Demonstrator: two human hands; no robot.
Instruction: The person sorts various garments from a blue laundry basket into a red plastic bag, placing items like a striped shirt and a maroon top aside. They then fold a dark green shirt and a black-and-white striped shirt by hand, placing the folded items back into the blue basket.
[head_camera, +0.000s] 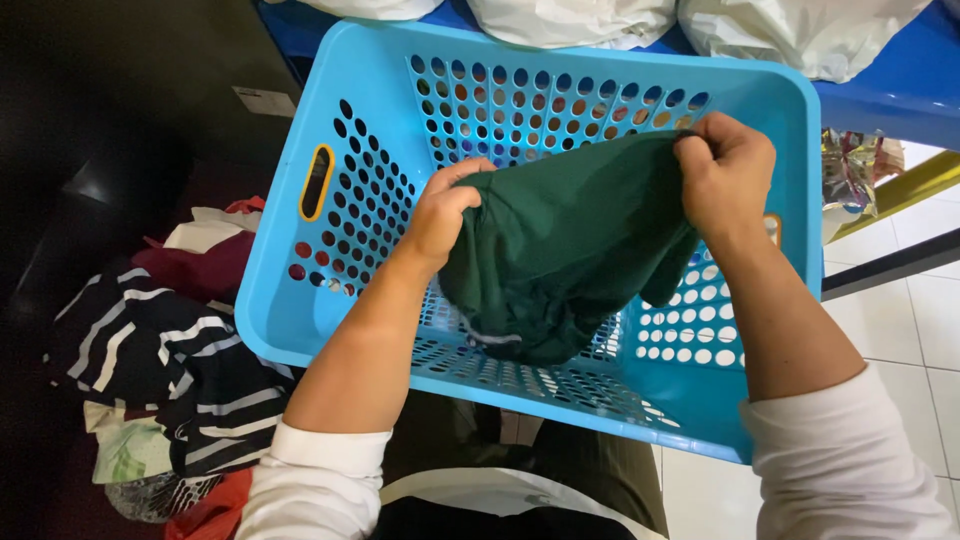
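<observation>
Both forearms reaching into frame centre, left hand (440, 215) and right hand (725, 170) each clenched on one green garment (565, 250), one blue basket (380, 110) beneath, clothes pile (170, 350) lower left

- Part of the basket (300, 310) floor and far wall is covered by the green cloth (560, 250).
- The left hand (445, 215) fingertips are hidden in the cloth.
- The white bags (800, 30) are cut off by the top edge.
- The striped garment (170, 370) is partly lost in shadow.
</observation>
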